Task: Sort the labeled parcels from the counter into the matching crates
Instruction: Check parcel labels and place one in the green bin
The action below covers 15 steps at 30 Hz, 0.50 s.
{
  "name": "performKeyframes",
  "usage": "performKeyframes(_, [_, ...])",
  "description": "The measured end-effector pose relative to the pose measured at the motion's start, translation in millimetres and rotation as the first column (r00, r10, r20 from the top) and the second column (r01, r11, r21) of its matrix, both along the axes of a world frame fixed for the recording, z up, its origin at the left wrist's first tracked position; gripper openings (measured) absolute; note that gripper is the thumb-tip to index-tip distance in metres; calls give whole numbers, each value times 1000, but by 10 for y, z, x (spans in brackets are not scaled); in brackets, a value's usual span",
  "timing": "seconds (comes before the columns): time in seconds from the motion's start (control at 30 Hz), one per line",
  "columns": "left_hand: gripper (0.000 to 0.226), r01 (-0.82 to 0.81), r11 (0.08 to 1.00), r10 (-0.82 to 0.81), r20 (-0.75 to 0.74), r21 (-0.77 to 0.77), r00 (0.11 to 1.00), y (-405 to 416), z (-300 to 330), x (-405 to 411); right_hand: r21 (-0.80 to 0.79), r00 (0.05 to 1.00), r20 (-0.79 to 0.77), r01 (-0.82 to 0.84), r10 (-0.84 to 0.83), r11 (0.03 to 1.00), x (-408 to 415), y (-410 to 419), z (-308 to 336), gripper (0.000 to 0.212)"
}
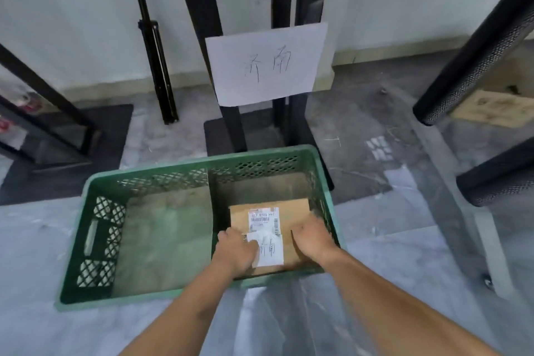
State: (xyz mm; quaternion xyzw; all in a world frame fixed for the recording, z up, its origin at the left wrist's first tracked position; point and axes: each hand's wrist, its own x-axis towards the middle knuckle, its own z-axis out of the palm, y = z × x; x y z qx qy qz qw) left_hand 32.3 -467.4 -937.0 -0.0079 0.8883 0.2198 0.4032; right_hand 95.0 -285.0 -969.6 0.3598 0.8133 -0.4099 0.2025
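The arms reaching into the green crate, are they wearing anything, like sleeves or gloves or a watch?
No. Both arms are bare as far up as the picture shows, with no sleeves in view. The left hand and the right hand wear no gloves, and no watch, bracelet or band shows on either wrist. The picture is a little blurry, so a thin ring would be hard to spot.

Both hands [312,240] hold parcel [294,211] inside green crate [161,176].

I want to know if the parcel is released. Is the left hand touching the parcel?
Touching. In the head view the left hand lies on the parcel inside the crate, its fingers covering the label's edge.
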Motion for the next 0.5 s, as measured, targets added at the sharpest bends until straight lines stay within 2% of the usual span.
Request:
performKeyframes(0.03, [48, 78, 994, -76, 23, -82, 997, 19, -65, -46, -14, 999, 36, -35, 36, 999, -56, 3, -131, 67])
performKeyframes(0.07, [47, 174, 972, -168, 47, -161, 985, 41, -123, -107, -35, 996, 74, -53, 56, 998, -121, 25, -235, 66])
performKeyframes(0.13, [37, 266, 938, -264, 42, -223, 964, 72, -157, -241, -95, 985, 147, -81, 94, 992, -260, 56, -383, 49])
performKeyframes(0.23, [37, 223, 947, -225, 17, -230, 974, 87, -59, -453, -260, 965, 239, -45, 110, 964, -368, -52, -121, 23])
performKeyframes(0.3, [38, 189, 958, -195, -7, -215, 981, 85, 6, -591, -349, 946, 279, -58, 163, 935, -379, -91, -170, 15])
performKeyframes(0.33, [39, 199, 955, -202, 7, -220, 979, 69, 26, -661, -342, 928, 320, -74, 190, 937, -389, -97, -202, 14])
performKeyframes(0.43, [41, 66, 993, -69, -25, -98, 997, 19, -7, -824, -361, 923, 354, -14, 151, 933, -424, -71, -186, 21])
performKeyframes(0.5, [39, -38, 999, 38, -113, 1, 993, 17, -2, -817, -347, 932, 331, -27, 149, 938, -415, -44, -115, 37])
